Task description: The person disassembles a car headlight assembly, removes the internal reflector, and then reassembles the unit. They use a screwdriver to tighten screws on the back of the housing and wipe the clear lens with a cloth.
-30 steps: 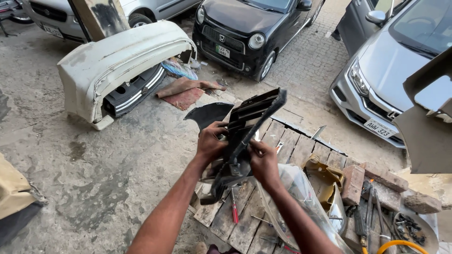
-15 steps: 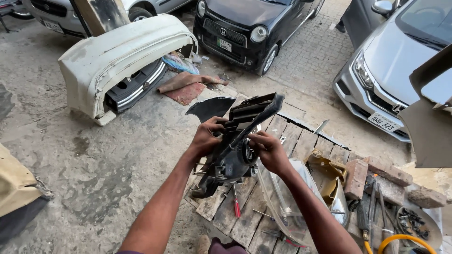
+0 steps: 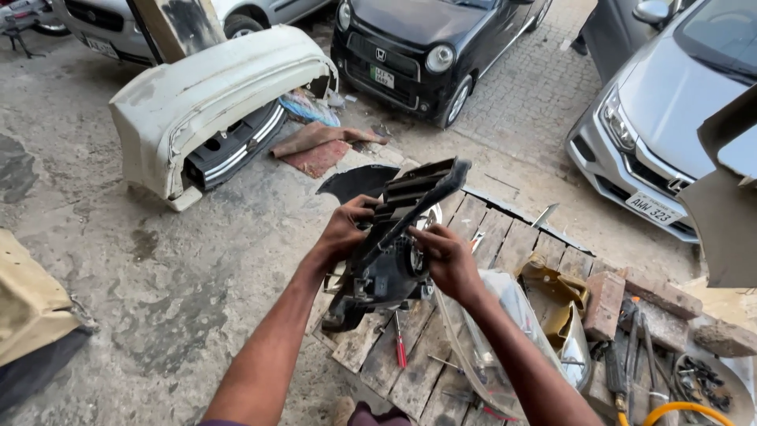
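Observation:
I hold a black plastic car part (image 3: 398, 237), a headlamp housing with a ribbed bracket on top, up above a wooden pallet (image 3: 505, 237). My left hand (image 3: 344, 229) grips its left side. On the right side, my right hand (image 3: 447, 260) grips the housing near its round opening. A red-handled screwdriver (image 3: 399, 347) lies on the pallet below the part.
A detached white bumper (image 3: 205, 95) lies on the concrete at the left. A black car (image 3: 426, 39) and a silver car (image 3: 670, 118) are parked ahead. Bricks (image 3: 607, 304), tools, a clear plastic bag (image 3: 493, 339) and a yellow hose (image 3: 678, 412) crowd the pallet's right side.
Both hands have turned the black part a little and lowered it slightly. My view has shifted a bit; the grip of each hand is the same.

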